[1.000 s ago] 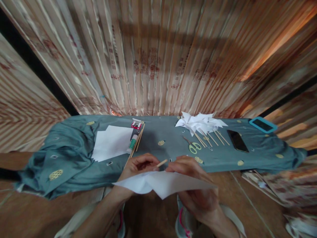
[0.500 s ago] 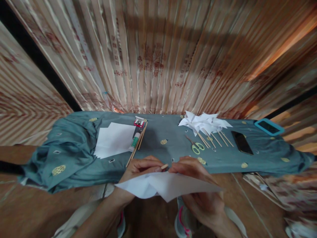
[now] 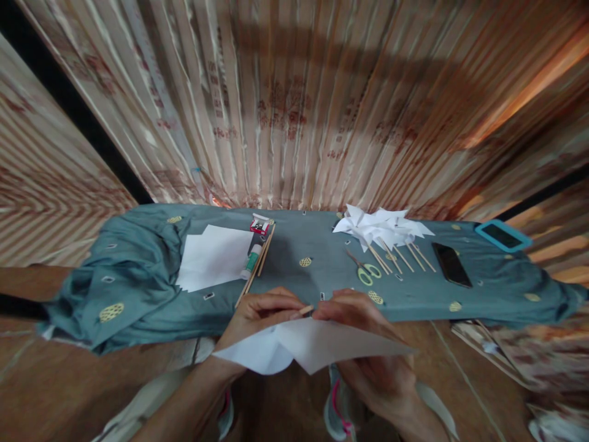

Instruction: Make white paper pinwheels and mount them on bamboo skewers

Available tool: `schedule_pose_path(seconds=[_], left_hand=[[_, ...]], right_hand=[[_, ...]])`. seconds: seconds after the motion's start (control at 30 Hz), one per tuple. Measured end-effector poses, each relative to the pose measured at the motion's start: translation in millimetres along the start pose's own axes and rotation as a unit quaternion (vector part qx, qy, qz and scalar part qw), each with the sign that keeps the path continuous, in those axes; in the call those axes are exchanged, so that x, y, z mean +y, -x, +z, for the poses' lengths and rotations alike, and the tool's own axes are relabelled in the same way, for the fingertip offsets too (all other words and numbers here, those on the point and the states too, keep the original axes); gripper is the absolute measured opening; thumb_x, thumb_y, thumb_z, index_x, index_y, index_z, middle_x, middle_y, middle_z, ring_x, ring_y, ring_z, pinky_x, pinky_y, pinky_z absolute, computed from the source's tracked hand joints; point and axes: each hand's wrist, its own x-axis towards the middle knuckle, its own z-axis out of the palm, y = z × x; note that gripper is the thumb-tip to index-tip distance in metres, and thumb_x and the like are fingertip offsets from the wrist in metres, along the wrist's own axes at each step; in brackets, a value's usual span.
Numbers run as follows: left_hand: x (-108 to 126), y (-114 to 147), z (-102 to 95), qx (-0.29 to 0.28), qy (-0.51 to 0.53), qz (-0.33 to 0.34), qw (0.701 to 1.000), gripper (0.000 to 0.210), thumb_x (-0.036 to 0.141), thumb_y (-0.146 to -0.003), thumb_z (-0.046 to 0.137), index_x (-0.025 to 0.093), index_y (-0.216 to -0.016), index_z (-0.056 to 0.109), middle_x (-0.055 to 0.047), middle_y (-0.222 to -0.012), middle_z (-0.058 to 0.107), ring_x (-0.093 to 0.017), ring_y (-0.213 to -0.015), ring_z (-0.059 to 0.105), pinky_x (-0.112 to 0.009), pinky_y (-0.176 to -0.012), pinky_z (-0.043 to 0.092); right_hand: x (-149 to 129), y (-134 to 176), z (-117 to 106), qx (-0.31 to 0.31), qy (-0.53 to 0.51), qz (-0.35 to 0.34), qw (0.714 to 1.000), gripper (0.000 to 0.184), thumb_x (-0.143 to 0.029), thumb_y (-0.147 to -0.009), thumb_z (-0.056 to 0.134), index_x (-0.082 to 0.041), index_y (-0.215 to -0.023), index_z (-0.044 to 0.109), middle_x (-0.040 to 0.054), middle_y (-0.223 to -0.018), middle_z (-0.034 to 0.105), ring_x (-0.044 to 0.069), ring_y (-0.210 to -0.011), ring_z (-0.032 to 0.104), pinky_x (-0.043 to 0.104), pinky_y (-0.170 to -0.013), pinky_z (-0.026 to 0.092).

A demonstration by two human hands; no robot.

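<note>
Folded paper (image 3: 326,344) spans the near side of your hands. Left hand (image 3: 257,312) pinches the stick (image 3: 306,309), right hand (image 3: 361,316) grips the paper; best brace the stick, press lightly, avoid creasing.

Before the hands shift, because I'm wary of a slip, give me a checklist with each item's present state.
1. Left hand has the thin, pale wooden stick: ok, its tip shows at the fingers.
2. Right hand at the folded white paper: ok, fingertips at its upper edge.
3. Stick joined to paper: cannot tell, the meeting point is hidden.
4. Metal scissors with yellow-green handles clear of both hands: ok, lying apart on the cloth.
5. Small red-and-white box closed: not ok, it is open.
</note>
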Motion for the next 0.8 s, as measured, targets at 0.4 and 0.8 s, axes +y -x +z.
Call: schedule_pose_path(seconds=[0.4,0.8], left_hand=[[-1.8,0.3,3.4,0.008,0.027,-0.030,0.999,0.024,0.047,-0.062,0.083,0.024,-0.069,0.080,-0.006,-0.067,0.066,-0.013,-0.063,0.058,-0.022,-0.057,0.044],[-5.3,0.7,5.4,0.013,0.040,-0.051,0.998,0.019,0.040,-0.063,0.082,0.022,-0.062,0.079,-0.004,-0.066,0.065,-0.014,-0.060,0.055,-0.023,-0.053,0.041]], right_hand=[[0.8,1.6,2.4,-0.003,-0.020,0.003,1.000,0.030,-0.013,-0.089,0.053,-0.022,-0.117,0.058,0.0054,-0.093,0.069,0.019,-0.089,0.065,0.036,-0.081,0.056],[0.7,-0.3,-0.3,-0.013,-0.009,0.003,1.000,0.026,-0.018,-0.091,0.051,-0.022,-0.116,0.058,0.0052,-0.092,0.068,0.019,-0.089,0.065,0.034,-0.081,0.056]])
